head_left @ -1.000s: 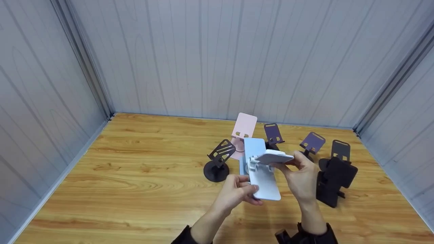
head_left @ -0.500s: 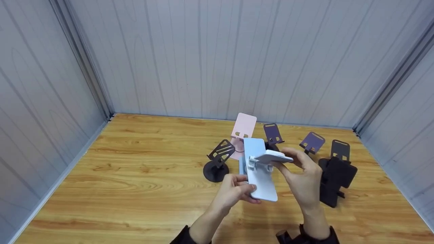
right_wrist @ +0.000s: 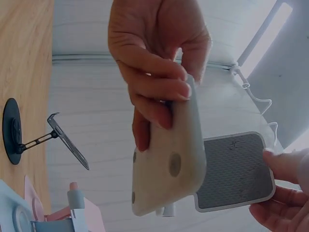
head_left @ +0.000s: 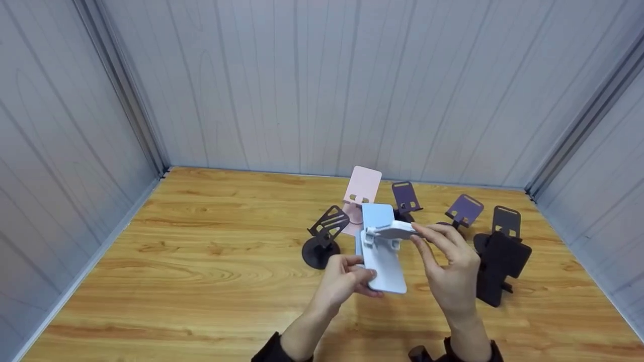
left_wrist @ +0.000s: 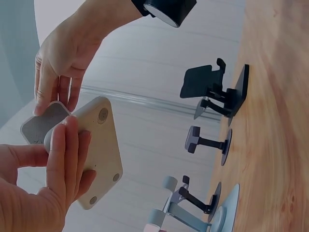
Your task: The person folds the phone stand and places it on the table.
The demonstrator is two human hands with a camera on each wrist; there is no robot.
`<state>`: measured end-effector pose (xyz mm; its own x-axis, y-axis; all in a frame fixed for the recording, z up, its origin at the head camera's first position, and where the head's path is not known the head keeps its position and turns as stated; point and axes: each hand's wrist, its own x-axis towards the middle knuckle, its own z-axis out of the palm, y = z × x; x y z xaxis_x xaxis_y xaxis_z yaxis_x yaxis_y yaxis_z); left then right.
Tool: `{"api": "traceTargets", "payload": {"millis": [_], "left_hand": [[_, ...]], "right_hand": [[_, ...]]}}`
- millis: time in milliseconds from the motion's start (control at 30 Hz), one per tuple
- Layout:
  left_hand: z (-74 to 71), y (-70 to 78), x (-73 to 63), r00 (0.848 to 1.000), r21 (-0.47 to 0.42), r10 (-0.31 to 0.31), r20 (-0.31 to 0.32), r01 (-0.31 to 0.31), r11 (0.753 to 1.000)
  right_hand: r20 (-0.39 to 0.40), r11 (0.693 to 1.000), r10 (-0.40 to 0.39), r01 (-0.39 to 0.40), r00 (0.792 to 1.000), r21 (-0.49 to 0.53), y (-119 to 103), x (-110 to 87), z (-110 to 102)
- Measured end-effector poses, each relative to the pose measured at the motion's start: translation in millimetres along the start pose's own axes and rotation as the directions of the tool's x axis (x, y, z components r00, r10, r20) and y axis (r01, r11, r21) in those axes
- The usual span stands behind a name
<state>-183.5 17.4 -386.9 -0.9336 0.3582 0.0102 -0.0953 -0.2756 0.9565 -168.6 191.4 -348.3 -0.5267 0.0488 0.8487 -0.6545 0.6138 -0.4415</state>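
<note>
A white folding phone stand (head_left: 386, 274) is held up off the table in both hands. My left hand (head_left: 338, 282) grips its wide base, thumb on top and fingers underneath. In the left wrist view, the base's underside (left_wrist: 104, 145) shows round grey feet. My right hand (head_left: 453, 269) pinches the edge of the stand's hinged upper plate (head_left: 397, 230) between thumb and fingers. Seen from the right wrist, that plate (right_wrist: 234, 171) has a grey textured pad. Directly behind the white stand is a light blue phone stand (head_left: 377, 215), partly hidden.
Several other phone stands stand nearby: a pink one (head_left: 363, 185), a black slotted one (head_left: 322, 249) to the left, purple ones (head_left: 465, 208) behind, and black ones (head_left: 503, 256) at the right. Panelled walls (head_left: 322, 90) enclose the wooden table (head_left: 211, 251).
The white stand has shifted slightly left in the hands. My right hand's fingers have straightened and moved along the upper plate's edge, which now tilts a little differently.
</note>
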Motion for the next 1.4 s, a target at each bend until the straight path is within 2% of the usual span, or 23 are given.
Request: {"api": "traceTargets", "payload": {"millis": [233,367,567,733,900,1267,1400], "left_hand": [[-1.7,5.0,-0.4,0.998,0.013,0.006,-0.056,-0.005,1.000],[-4.5,9.4,-0.9,0.997,-0.006,0.012,-0.073,-0.012,1.000],[-12.5,16.9,-3.0,0.993,0.003,0.069,-0.095,-0.069,0.998],[-14.0,19.3,-3.5,0.993,-0.001,0.086,-0.080,-0.086,0.996],[-15.1,20.8,-3.5,0.992,0.004,0.086,-0.087,-0.086,0.996],[-15.3,22.5,-6.0,0.991,0.015,0.099,-0.087,-0.098,0.995],[-13.9,21.0,-5.2,0.992,0.017,0.106,-0.074,-0.105,0.994]], "right_hand": [[-0.041,0.997,-0.002,0.005,0.999,0.074,-1.9,-0.6,2.6],[-0.004,0.994,-0.014,0.014,1.000,0.108,-5.2,-3.0,7.6],[0.067,0.985,-0.073,0.062,0.995,0.159,-11.6,-7.4,15.4],[0.095,0.987,-0.099,0.085,0.991,0.137,-16.6,-8.9,13.6],[0.150,0.990,-0.080,0.061,0.985,0.126,-20.1,-10.9,11.4],[0.261,0.999,-0.032,0.036,0.965,-0.009,-28.5,-14.4,10.0],[0.291,1.000,-0.007,0.011,0.957,-0.010,-28.5,-12.9,5.9]]}}
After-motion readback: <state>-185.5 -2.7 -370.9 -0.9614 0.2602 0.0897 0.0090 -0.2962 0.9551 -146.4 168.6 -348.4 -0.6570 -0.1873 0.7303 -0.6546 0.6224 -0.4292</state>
